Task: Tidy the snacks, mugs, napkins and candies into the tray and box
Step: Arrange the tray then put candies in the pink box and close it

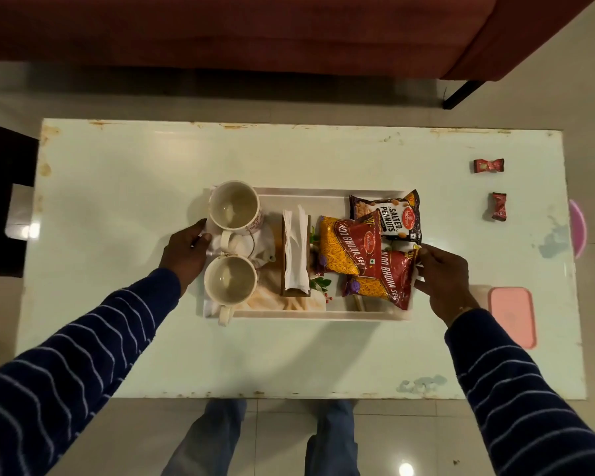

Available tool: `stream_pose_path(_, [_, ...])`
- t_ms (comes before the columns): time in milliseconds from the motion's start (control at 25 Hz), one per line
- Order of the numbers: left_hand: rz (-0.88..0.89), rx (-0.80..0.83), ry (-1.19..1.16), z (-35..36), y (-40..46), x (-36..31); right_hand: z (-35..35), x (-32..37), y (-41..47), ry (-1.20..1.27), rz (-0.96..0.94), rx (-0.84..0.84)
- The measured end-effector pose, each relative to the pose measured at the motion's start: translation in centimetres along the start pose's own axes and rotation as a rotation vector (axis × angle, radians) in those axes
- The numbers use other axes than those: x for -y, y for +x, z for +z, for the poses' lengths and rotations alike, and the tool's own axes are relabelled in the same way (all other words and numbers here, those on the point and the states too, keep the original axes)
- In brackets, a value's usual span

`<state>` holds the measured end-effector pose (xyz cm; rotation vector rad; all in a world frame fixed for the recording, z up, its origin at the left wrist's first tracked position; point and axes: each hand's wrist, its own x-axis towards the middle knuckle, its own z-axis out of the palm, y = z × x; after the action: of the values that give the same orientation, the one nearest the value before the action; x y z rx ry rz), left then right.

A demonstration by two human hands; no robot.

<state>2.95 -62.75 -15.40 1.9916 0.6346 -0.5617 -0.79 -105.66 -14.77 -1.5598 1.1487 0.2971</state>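
The white rectangular tray's (323, 315) printed floor is mostly covered by mugs, napkins and packets. The black salted-peanuts packet (394, 214) is partly overlapped by a red-and-yellow bhujia packet (349, 247). A round pink plastic object (578, 228) shows only a sliver past the pale table's (117, 338) right edge; what it is cannot be told.
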Motion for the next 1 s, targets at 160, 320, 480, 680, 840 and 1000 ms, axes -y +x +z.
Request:
stream_pose_path(160, [-0.003, -0.030, -0.002, 0.3, -0.2, 0.3, -0.1, 0.4, -0.2, -0.013, 0.003, 0.008])
stream_pose_path(320, [0.014, -0.038, 0.008, 0.6, -0.4, 0.5, 0.0, 0.6, -0.4, -0.016, 0.006, 0.021])
stream_pose_path(480, [0.010, -0.045, -0.012, 0.5, -0.4, 0.4, -0.1, 0.6, -0.4, -0.025, 0.007, 0.024])
stream_pose_path(680, [0.020, -0.043, -0.063, 0.4, -0.7, 0.4, 0.0, 0.6, -0.6, -0.014, -0.027, 0.016])
stream_pose_path(840, [-0.019, -0.099, -0.145, 0.5, -1.6, 0.8, 0.1, 0.3, -1.1, -0.138, -0.147, -0.035])
stream_pose_path(1000, [-0.116, -0.196, -0.188, 0.1, -4.1, 1.9, -0.7, -0.9, -2.8, -0.368, -0.410, -0.168])
